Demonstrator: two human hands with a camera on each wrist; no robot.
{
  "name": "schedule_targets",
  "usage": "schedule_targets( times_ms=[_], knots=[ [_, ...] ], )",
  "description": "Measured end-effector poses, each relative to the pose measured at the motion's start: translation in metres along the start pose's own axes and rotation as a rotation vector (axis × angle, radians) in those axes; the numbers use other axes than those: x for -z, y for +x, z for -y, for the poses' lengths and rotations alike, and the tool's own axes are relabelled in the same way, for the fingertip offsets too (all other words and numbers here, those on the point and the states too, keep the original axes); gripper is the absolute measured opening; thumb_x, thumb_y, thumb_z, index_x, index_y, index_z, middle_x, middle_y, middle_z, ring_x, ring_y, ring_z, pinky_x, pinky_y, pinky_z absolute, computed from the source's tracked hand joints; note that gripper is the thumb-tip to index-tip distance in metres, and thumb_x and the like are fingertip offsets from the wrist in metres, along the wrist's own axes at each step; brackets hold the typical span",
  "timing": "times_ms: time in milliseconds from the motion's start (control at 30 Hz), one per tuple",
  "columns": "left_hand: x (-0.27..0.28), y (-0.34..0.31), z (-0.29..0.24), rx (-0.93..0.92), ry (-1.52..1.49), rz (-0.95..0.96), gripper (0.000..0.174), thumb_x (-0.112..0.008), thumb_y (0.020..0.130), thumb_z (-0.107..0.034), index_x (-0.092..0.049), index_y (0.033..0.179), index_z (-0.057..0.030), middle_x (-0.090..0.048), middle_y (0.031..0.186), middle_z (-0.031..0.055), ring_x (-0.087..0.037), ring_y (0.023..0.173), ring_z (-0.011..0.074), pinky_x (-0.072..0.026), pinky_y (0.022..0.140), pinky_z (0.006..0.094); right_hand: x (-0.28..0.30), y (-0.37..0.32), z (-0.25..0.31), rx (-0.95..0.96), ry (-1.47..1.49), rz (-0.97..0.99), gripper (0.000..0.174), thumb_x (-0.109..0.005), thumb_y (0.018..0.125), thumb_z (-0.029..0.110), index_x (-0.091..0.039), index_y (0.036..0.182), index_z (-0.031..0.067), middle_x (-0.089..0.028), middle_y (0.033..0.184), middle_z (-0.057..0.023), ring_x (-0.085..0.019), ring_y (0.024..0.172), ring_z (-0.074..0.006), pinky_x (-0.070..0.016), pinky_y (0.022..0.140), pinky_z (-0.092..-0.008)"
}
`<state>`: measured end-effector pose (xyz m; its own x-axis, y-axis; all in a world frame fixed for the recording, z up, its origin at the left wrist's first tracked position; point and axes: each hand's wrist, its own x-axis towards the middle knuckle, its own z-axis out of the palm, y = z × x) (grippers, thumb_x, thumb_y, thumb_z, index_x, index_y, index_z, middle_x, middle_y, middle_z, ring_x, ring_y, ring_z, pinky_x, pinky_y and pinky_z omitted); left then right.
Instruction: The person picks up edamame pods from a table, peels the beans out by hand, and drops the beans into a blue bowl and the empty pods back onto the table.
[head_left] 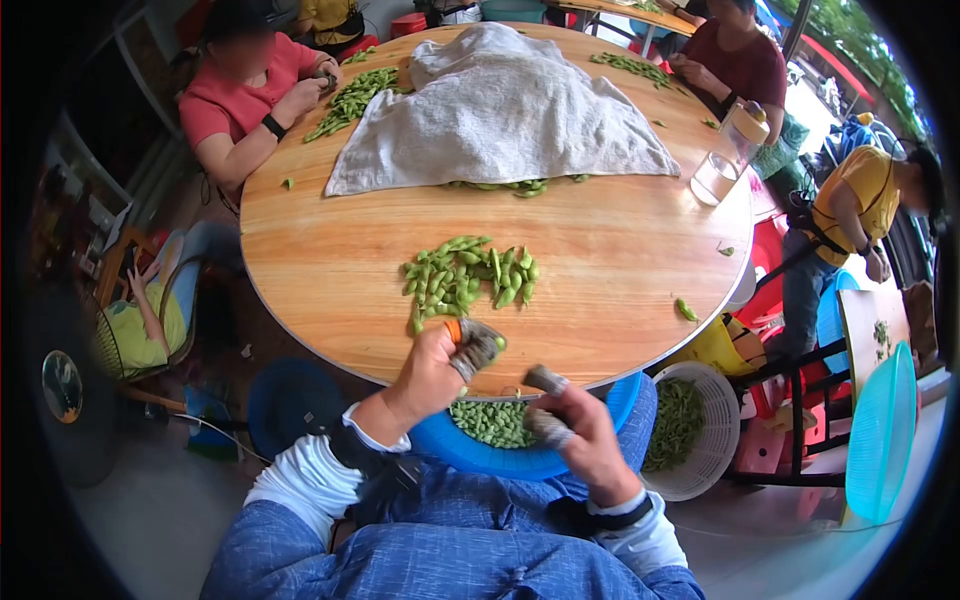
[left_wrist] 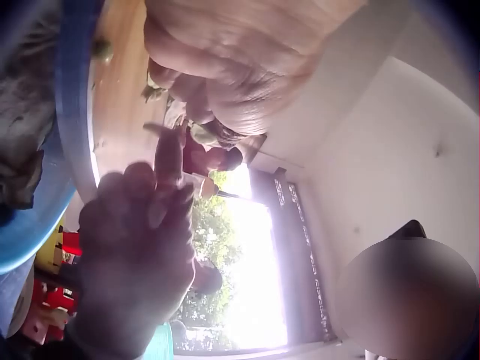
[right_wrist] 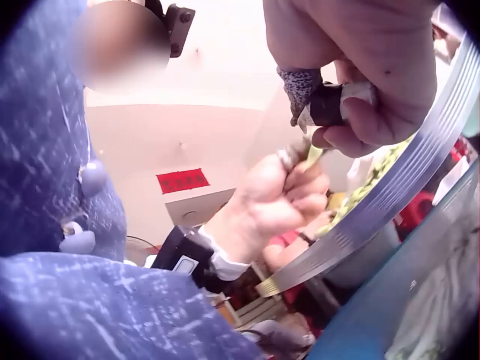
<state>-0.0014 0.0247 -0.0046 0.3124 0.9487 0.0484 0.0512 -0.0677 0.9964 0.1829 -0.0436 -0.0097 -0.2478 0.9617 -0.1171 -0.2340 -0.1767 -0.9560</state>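
My left hand (head_left: 430, 375), with cloth-wrapped fingertips and an orange band on one finger, pinches a green soybean pod (right_wrist: 313, 156) over the table's near edge. A short way to its right is my right hand (head_left: 590, 440), its thumb and forefinger wrapped too. Those two fingertips stand apart in the head view, with nothing seen between them. Beneath both hands a blue basin (head_left: 430, 440) sits at my lap, holding shelled green beans (head_left: 492, 422). A small pile of pods (head_left: 460, 275) lies on the wooden table (head_left: 330, 270) just beyond my left hand.
A grey cloth (head_left: 510, 120) covers more pods at the table's middle. A clear bottle (head_left: 718, 170) stands at the right rim. Below right is a white basket (head_left: 715, 440) of green pieces. Two people (head_left: 240, 100) in red tops sit across the table, with pods before them.
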Motion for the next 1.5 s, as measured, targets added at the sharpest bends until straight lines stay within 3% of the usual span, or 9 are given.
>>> schedule_targets(
  times_ms=[167, 267, 433, 567, 667, 800, 1100, 1433, 1500],
  knots=[
    [-0.026, -0.017, 0.001, -0.055, -0.161, 0.098, 0.011, -0.053, 0.081, -0.001, -0.057, 0.091, 0.0002, -0.060, 0.085, 0.0033, -0.054, 0.079, 0.0087, -0.0438, 0.073, 0.0224, -0.023, 0.021, -0.003, 0.081, 0.101, 0.004, 0.027, -0.054, 0.079, 0.000, -0.051, 0.106, -0.0031, -0.055, 0.080, -0.0011, -0.051, 0.073, -0.0087, -0.0428, 0.068, -0.0222],
    [-0.033, -0.020, -0.001, -0.188, -0.134, 0.089, 0.009, -0.052, 0.083, -0.006, -0.057, 0.087, 0.0000, -0.058, 0.076, 0.0016, -0.052, 0.070, 0.0072, -0.0433, 0.066, 0.0214, -0.010, 0.015, 0.002, 0.292, -0.413, -0.052, 0.030, -0.057, 0.069, -0.004, -0.054, 0.098, -0.0024, -0.056, 0.071, -0.0065, -0.054, 0.063, -0.0209, -0.0436, 0.062, -0.0248],
    [-0.010, -0.015, -0.007, 0.285, -0.260, 0.321, 0.012, -0.049, 0.085, -0.013, -0.053, 0.080, -0.0027, -0.045, 0.064, -0.0038, -0.038, 0.056, 0.0028, -0.0313, 0.049, 0.0192, 0.006, 0.009, 0.019, 0.576, -1.225, -0.077, 0.026, -0.054, 0.052, -0.002, -0.053, 0.077, 0.0022, -0.050, 0.070, -0.0095, -0.051, 0.064, -0.0286, -0.0438, 0.056, -0.0360],
    [-0.023, -0.014, -0.011, 0.517, -0.444, 0.425, 0.014, -0.052, 0.084, -0.019, -0.054, 0.081, -0.0061, -0.040, 0.059, -0.0061, -0.030, 0.049, 0.0021, -0.0223, 0.045, 0.0177, 0.003, 0.009, 0.019, 0.571, -1.284, -0.065, 0.020, -0.058, 0.059, 0.000, -0.054, 0.078, 0.0037, -0.051, 0.073, -0.0110, -0.052, 0.068, -0.0272, -0.0447, 0.059, -0.0338],
    [-0.019, -0.019, -0.006, 0.538, -0.540, 0.409, 0.015, -0.053, 0.084, -0.020, -0.054, 0.081, -0.0061, -0.041, 0.060, -0.0061, -0.032, 0.052, 0.0018, -0.0246, 0.047, 0.0170, 0.001, -0.002, 0.025, 0.207, -0.701, -0.235, 0.021, -0.060, 0.072, 0.005, -0.056, 0.092, 0.0014, -0.057, 0.079, -0.0076, -0.056, 0.074, -0.0208, -0.0449, 0.066, -0.0287],
    [-0.020, -0.024, 0.001, 0.382, -0.470, 0.409, 0.012, -0.050, 0.085, -0.015, -0.055, 0.081, -0.0042, -0.048, 0.065, -0.0048, -0.040, 0.060, 0.0020, -0.0330, 0.053, 0.0170, 0.006, -0.012, 0.013, -0.053, 0.114, -0.039, 0.023, -0.055, 0.082, 0.012, -0.054, 0.102, -0.0008, -0.058, 0.090, 0.0006, -0.051, 0.076, -0.0073, -0.0415, 0.067, -0.0242],
    [-0.026, -0.024, -0.009, 0.211, -0.241, 0.445, 0.015, -0.054, 0.084, -0.015, -0.053, 0.078, -0.0014, -0.047, 0.071, -0.0050, -0.040, 0.067, 0.0039, -0.0326, 0.060, 0.0189, 0.006, -0.011, 0.001, -0.120, 0.271, -0.029, 0.017, -0.056, 0.081, 0.013, -0.058, 0.094, 0.0016, -0.057, 0.080, 0.0034, -0.043, 0.063, -0.0023, -0.0324, 0.055, -0.0168],
    [-0.021, -0.024, -0.002, 0.260, -0.320, 0.530, 0.015, -0.053, 0.084, -0.015, -0.054, 0.083, -0.0011, -0.050, 0.074, -0.0034, -0.042, 0.069, 0.0047, -0.0362, 0.063, 0.0204, 0.002, -0.009, -0.002, -0.095, 0.307, -0.049, 0.016, -0.054, 0.081, 0.004, -0.056, 0.096, -0.0031, -0.060, 0.090, -0.0036, -0.055, 0.082, -0.0090, -0.0430, 0.075, -0.0217],
    [-0.027, -0.026, 0.000, 0.044, 0.039, 0.391, 0.016, -0.056, 0.082, -0.016, -0.055, 0.085, -0.0012, -0.052, 0.072, 0.0009, -0.048, 0.066, 0.0089, -0.0398, 0.061, 0.0241, 0.002, -0.007, -0.008, -0.083, 0.285, -0.087, 0.016, -0.054, 0.082, 0.004, -0.056, 0.096, -0.0035, -0.060, 0.090, -0.0037, -0.054, 0.081, -0.0092, -0.0431, 0.075, -0.0222]
  ],
)
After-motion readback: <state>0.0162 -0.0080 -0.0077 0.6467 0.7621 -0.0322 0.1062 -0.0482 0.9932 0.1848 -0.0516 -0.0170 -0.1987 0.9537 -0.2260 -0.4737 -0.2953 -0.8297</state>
